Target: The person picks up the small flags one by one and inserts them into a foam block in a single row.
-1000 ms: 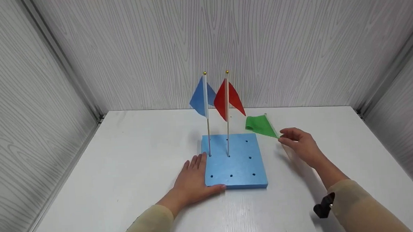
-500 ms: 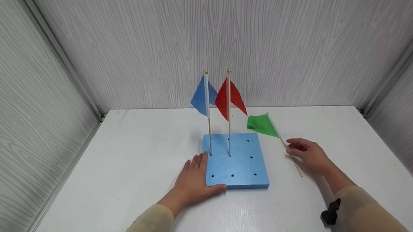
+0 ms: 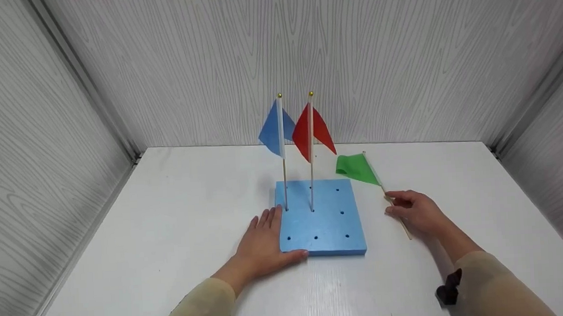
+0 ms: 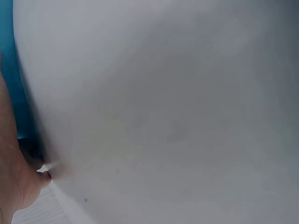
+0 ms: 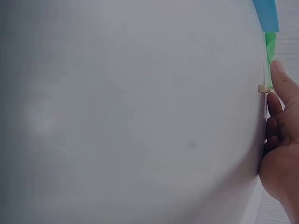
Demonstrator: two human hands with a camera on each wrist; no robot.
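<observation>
A square light-blue pegboard (image 3: 326,228) lies on the white table, its top dotted with several holes. A blue flag (image 3: 273,132) and a red flag (image 3: 303,133) stand upright in two of them. My left hand (image 3: 262,245) rests against the board's left edge, fingers straight, thumb along the front edge. Right of the board a green flag (image 3: 356,168) lies with its thin wooden stick slanting toward me. My right hand (image 3: 419,211) is over the stick, thumb and fingers apart on either side of it. The right wrist view shows the stick's end between thumb (image 5: 282,81) and fingers.
The white tabletop (image 3: 178,206) is bounded by a grey wood-grain back panel (image 3: 200,70) and side panels (image 3: 15,143). The two standing flags rise above the back half of the board.
My right hand has slid down the green flag's stick toward its near end, and its thumb and fingers have spread. The left hand and the board have stayed put.
</observation>
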